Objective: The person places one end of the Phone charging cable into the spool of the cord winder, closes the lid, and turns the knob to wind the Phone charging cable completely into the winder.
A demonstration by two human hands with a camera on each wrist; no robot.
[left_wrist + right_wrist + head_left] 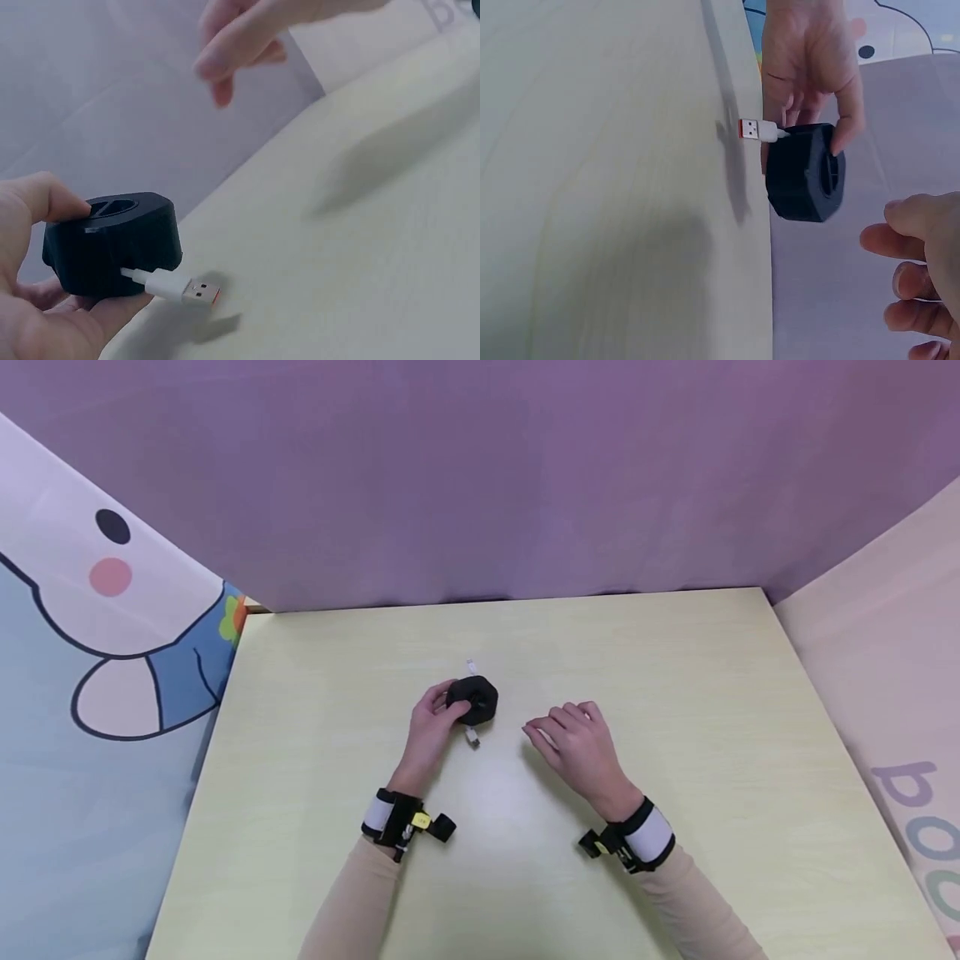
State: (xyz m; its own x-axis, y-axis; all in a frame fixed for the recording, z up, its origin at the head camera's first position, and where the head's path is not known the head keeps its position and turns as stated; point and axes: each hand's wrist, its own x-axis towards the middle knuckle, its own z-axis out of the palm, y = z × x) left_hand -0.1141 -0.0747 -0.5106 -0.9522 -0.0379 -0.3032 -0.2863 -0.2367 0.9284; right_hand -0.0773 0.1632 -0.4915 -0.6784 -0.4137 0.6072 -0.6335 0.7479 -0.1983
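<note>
A black cable winder, roughly six-sided with a slotted round centre, is held just above the table. My left hand grips it from the left, its thumb on the slotted face and fingers beneath. From the winder's near side sticks a white USB plug with an orange-red end; in the head view another white connector pokes out at the far side. To the right, apart from the winder, hovers my right hand with loosely curled fingers, holding nothing. Most of the cable is hidden inside.
Under both hands spreads a pale wooden table. A purple cloth hangs along its far edge. Printed cloths stand at the left and right sides. Each wrist wears a strapped camera.
</note>
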